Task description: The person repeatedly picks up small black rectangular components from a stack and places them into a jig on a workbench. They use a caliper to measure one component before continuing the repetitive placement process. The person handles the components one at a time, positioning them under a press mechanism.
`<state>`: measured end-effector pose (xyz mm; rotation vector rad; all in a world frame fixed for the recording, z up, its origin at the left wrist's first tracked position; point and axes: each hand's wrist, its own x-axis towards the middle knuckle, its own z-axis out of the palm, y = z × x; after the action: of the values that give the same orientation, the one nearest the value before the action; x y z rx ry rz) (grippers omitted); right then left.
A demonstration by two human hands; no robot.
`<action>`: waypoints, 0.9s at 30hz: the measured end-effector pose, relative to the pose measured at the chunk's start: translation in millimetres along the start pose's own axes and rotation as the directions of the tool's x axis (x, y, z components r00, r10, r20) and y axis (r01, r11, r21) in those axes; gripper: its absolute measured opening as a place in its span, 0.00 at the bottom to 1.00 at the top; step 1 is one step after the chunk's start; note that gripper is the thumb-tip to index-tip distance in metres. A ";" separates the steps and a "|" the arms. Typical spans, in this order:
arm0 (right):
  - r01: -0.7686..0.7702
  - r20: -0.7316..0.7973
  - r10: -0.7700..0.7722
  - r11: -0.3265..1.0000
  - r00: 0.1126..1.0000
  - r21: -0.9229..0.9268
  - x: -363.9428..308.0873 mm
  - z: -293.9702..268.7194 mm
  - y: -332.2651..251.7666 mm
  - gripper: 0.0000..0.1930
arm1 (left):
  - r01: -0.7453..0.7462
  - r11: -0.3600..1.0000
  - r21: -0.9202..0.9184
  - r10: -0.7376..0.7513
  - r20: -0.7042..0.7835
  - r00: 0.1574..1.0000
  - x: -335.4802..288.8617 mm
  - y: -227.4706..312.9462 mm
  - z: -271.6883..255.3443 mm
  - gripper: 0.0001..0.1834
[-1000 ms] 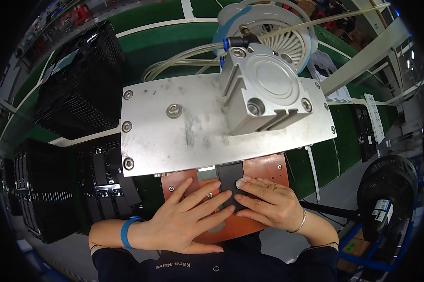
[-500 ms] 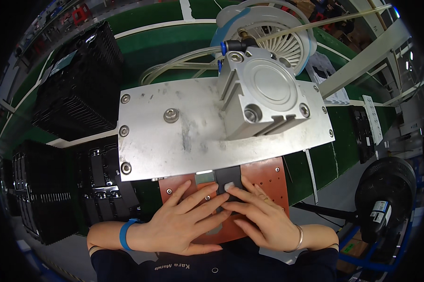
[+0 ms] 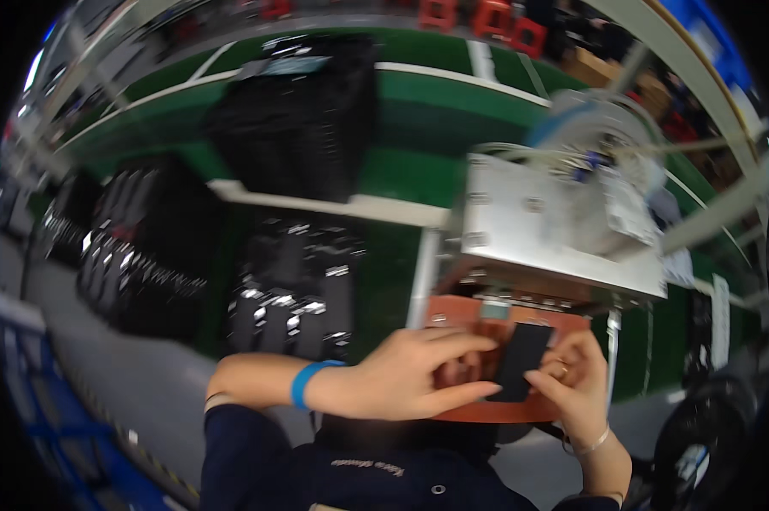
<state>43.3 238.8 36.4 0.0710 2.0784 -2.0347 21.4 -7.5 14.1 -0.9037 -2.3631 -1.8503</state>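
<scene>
A flat black rectangular piece (image 3: 522,362) is tilted over the orange-red fixture plate (image 3: 452,317), below the press. My right hand (image 3: 576,379) has it at its right edge, thumb tip on its lower part and fingers curled. On the other side is my left hand (image 3: 410,370), thumb and index finger apart. Its thumb tip comes up to the lower left edge of the piece; whether it touches is hard to tell. Behind the plate stands the silver press block (image 3: 563,223) with its pneumatic cylinder (image 3: 614,213). The picture is slightly blurred.
Left of the fixture lie black plastic trays (image 3: 290,289) on the green bench. Tall stacks of black trays (image 3: 295,119) stand farther back and at the far left. A white and blue fan (image 3: 606,128) sits behind the press. A black round fan-like device (image 3: 708,434) is at lower right.
The view has swung left, so the press appears farther right. Both hands were lying flat on the fixture over the dark piece; now the right hand grips it, and the left thumb and index finger are spread.
</scene>
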 end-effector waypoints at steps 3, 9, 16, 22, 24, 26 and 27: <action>0.137 0.125 -0.140 0.990 0.982 0.029 -5.9 40.2 -3.0 0.24 | 0.404 0.834 -0.376 -0.357 0.189 0.915 -20.7 6.4 -11.6 0.13; 0.862 0.769 -0.390 0.247 0.507 -0.442 49.6 104.8 -38.1 0.15 | 0.274 0.960 -0.053 -0.237 -0.674 0.700 -63.9 -38.7 -130.8 0.10; 0.899 0.978 -0.166 -0.398 0.125 -0.182 138.3 208.2 35.7 0.06 | 0.616 0.649 0.446 -0.233 -0.654 0.719 -118.0 -149.7 -205.8 0.19; 0.800 1.000 0.014 -0.600 -0.007 0.014 141.7 220.9 65.2 0.09 | 0.357 0.416 0.836 0.016 -0.399 0.917 -121.6 -121.6 -171.8 0.29; 0.826 0.999 0.018 -0.564 0.035 -0.018 143.7 211.1 65.1 0.10 | 0.402 0.318 0.859 -0.121 -0.384 0.916 -130.6 -141.3 -160.3 0.34; 0.848 0.988 0.133 -0.529 0.081 0.002 140.1 211.7 52.0 0.10 | 0.496 0.334 0.802 -0.306 -0.405 0.861 -135.1 -143.3 -157.6 0.38; 0.835 0.992 0.114 -0.550 0.059 0.014 138.7 211.7 45.2 0.10 | 0.507 0.351 0.787 -0.336 -0.400 0.853 -135.3 -141.6 -158.5 0.38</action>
<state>-55.0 12.9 -37.1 -2.4599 2.1779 0.5936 18.9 -226.6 -110.5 0.0312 -2.9961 -0.3774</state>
